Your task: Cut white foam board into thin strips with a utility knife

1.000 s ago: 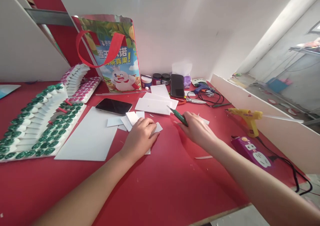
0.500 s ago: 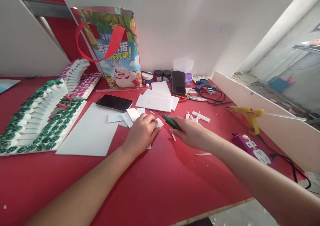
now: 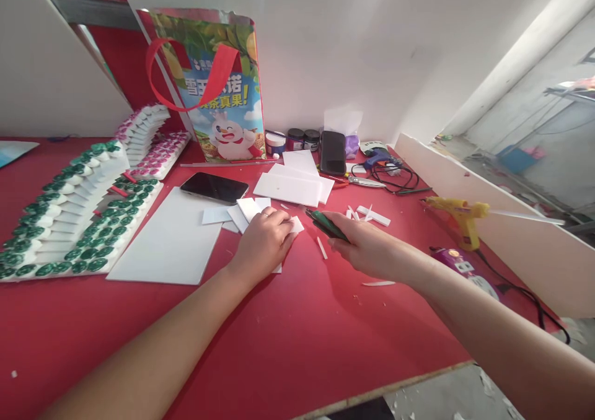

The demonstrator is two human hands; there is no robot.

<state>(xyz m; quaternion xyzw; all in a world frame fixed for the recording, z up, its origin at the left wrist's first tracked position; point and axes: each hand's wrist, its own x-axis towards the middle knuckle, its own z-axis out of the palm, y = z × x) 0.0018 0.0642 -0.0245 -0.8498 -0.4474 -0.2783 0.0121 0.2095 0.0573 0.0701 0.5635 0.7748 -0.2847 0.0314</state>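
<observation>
My right grip [image 3: 369, 241] clasps a cutter [image 3: 329, 225]; my left grip [image 3: 263, 241] covers card [image 3: 248, 208], hold unclear; red desk [image 3: 307, 339] beneath, white panel [image 3: 372, 61] beyond.

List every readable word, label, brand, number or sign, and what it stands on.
"雪王 … 诺": white line on the glossy multicoloured shopping bag; its red fabric handle covers the middle.
"茶真果!": yellow line below, start covered.
Too small to read: the bag's upper white print; dark print on the pale flat packet.
</observation>
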